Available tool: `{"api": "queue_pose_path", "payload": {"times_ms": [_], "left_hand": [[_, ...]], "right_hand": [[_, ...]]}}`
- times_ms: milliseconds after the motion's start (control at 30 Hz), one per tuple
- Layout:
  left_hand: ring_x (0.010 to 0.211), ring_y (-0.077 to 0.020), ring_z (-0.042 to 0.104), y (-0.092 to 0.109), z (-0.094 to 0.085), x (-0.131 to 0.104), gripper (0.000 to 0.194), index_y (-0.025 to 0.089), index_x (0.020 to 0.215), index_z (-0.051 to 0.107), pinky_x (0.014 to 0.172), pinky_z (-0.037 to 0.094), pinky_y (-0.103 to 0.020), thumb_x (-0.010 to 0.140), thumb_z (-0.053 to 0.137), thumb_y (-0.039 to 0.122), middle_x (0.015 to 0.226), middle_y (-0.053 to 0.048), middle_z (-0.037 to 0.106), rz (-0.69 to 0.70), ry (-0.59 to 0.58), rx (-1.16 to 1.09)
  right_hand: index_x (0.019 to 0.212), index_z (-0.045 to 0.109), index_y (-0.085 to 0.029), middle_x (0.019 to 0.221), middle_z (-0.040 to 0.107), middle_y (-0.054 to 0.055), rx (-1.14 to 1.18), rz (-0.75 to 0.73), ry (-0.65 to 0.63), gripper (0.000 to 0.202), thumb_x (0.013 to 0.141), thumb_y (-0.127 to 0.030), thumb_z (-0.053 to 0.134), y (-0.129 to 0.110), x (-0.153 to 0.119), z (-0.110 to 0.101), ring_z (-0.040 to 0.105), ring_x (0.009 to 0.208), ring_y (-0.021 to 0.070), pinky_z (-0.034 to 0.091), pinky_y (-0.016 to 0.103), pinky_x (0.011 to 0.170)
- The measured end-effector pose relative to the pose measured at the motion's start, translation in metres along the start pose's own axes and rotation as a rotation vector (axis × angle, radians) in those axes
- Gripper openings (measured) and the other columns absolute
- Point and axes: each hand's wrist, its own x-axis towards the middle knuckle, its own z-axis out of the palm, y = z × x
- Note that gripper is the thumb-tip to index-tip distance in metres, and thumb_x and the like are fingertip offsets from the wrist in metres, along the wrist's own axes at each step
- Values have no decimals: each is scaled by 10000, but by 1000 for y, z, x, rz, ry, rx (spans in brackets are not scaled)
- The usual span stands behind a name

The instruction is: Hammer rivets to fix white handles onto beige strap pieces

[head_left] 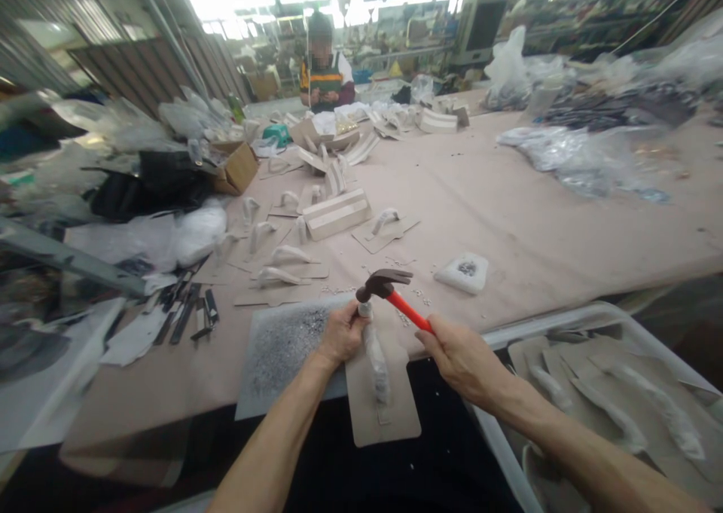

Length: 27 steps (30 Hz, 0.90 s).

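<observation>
Your left hand (343, 332) has its fingers bent around the upper end of the wrapped handle (377, 366) and pinches it there. This handle lies along the panel (402, 415), which is in front of you and reaches past the edge of the table (452, 204). Your right hand (460, 347) is closed around the red grip of the hammer (407, 312). The hammer's head is at the handle's end, close to your left fingers; whether it touches, I cannot tell. On your left lies a speckled mat (276, 362). On your right, a bin (500, 453) contains similar panels with wrapped handles.
</observation>
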Motion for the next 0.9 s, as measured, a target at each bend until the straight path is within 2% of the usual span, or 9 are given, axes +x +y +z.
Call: {"api": "queue_pose_path", "payload": {"times_ms": [133,233,300,333,400,467,533,767,900], "left_hand": [[610,-135,515,0,2,-5,128,191,920,677,601,406,-242,880,569,245,680,22,588,21,31,27],[639,-147,555,-2,4,-6,147,201,949,692,635,440,-251,883,577,264,713,10,628,23,34,2],[675,-157,582,-2,4,-6,157,206,965,703,671,462,-260,875,586,260,747,0,653,32,42,-12],[684,-159,586,-2,4,-5,160,207,967,706,677,465,-261,873,588,259,755,-3,657,33,46,-15],[658,-153,569,-2,4,-5,157,204,951,709,647,454,-254,872,586,262,725,3,638,26,50,-13],[610,-141,535,0,4,-5,157,200,941,710,605,432,-243,866,586,260,677,17,604,16,52,-4],[585,-133,513,2,5,-5,161,196,935,713,589,422,-238,861,582,253,654,25,584,18,52,7],[643,-149,557,0,4,-5,148,196,934,701,637,446,-251,876,587,270,715,3,632,26,46,0],[607,-140,536,1,4,-5,117,191,890,697,600,422,-239,848,604,248,669,18,600,9,54,7]], "right_hand": [[825,467,-214,617,532,13,-219,-74,-35,259,999,-365,348,-8,1,-23,348,501,137,173,306,535],[815,447,-231,608,515,6,-180,-91,170,278,1005,-400,336,-21,0,-45,380,508,139,224,295,533],[841,446,-237,635,527,17,-138,-38,363,296,1020,-413,289,-29,-1,-49,428,538,149,274,291,551],[853,451,-237,651,540,26,-135,-13,402,297,1023,-408,278,-31,-2,-47,449,552,154,287,292,559],[850,465,-230,652,554,37,-183,3,286,265,1015,-373,315,-30,-2,-36,458,544,156,268,298,547],[842,487,-218,632,563,37,-252,-19,22,217,996,-324,377,-23,-1,-25,450,515,148,222,304,529],[870,514,-208,638,584,38,-298,-37,-138,199,997,-310,400,-16,1,-20,457,510,144,187,310,526],[955,542,-185,686,615,56,-277,13,-7,266,1028,-337,336,-20,3,-23,504,556,160,211,298,546],[940,551,-191,677,619,58,-305,-32,-125,228,1013,-330,386,-18,3,-19,497,539,164,169,315,535]]}}
